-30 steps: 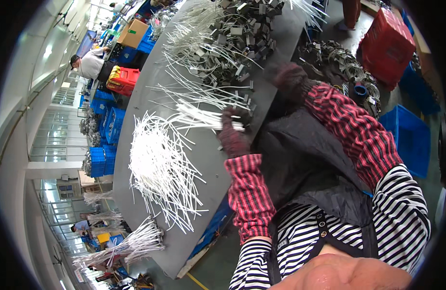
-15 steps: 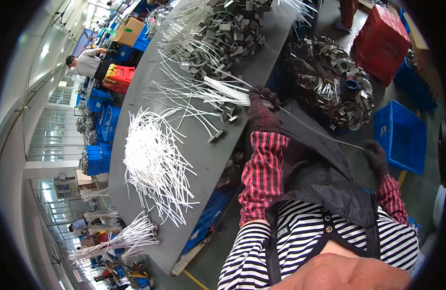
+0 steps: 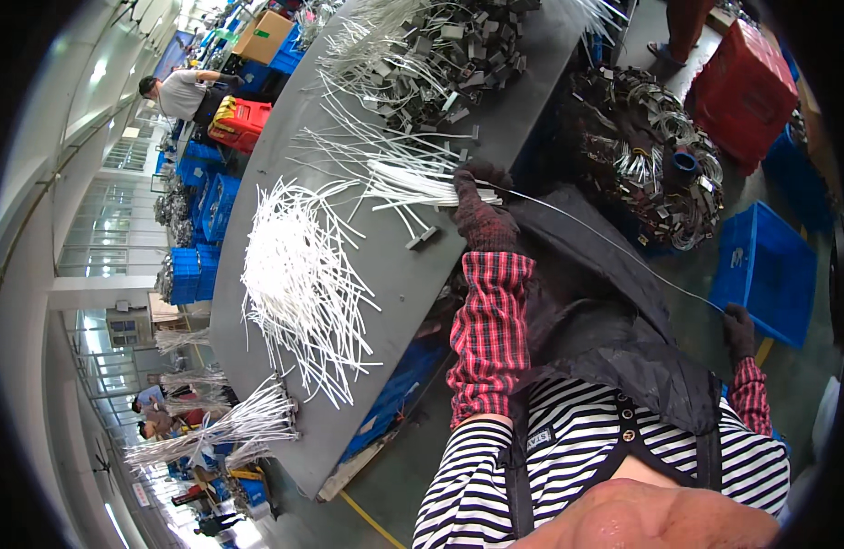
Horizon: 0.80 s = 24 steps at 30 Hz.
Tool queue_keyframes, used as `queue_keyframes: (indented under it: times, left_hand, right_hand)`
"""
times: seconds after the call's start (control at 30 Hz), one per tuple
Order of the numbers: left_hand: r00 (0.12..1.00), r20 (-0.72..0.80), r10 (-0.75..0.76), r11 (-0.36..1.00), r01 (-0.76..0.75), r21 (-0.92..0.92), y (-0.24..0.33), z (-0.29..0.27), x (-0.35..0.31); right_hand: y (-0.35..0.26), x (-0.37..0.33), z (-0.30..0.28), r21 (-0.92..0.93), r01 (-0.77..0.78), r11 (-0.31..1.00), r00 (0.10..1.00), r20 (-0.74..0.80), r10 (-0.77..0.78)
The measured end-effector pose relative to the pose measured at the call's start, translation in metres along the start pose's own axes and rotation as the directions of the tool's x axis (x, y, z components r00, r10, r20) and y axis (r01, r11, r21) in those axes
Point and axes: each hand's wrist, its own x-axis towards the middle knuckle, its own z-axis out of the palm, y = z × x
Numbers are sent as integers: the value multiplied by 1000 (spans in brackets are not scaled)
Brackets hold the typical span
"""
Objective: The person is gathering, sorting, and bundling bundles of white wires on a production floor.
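My left hand (image 3: 481,206), in a dark glove, is closed around a bundle of white tubes (image 3: 408,183) at the table's edge. From that hand a long thin wire (image 3: 614,240) runs in a shallow curve across my black apron. Its other end is in my right hand (image 3: 738,331), also gloved and closed, held far out to the right near a blue crate. Loose white cables with grey connectors (image 3: 424,238) lie around the bundle. Left of it spreads a big heap of cut white tubes (image 3: 303,274).
The grey table (image 3: 367,302) also carries a pile of grey connectors (image 3: 467,55) at its far end and tied white bundles (image 3: 248,425) at the near left. A heap of coiled cables (image 3: 655,156), a red crate (image 3: 742,96) and a blue crate (image 3: 765,270) stand right. Other people work beyond.
My right hand has moved outward and nearer to my body, drawing the wire out longer; the wire now sags in a curve. My left hand keeps its grip on the bundle.
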Motion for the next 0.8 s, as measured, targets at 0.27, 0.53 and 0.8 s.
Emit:
queue_keyframes:
  times: [0.27, 0.53, 0.8]
  left_hand:
    - [974, 210, -85, 994, 68, 84, -27, -4, -17]
    - [889, 392, 238, 258, -447, 857, 17, -25, 14]
    - [964, -201, 175, 862, -52, 504, 81, -54, 52]
  right_hand:
    - [-223, 7, 163, 407, 333, 851, 780, 388, -490]
    - [-465, -63, 300, 512, 461, 725, 510, 515, -689]
    - [-540, 3, 325, -279, 960, 2, 61, 201, -978]
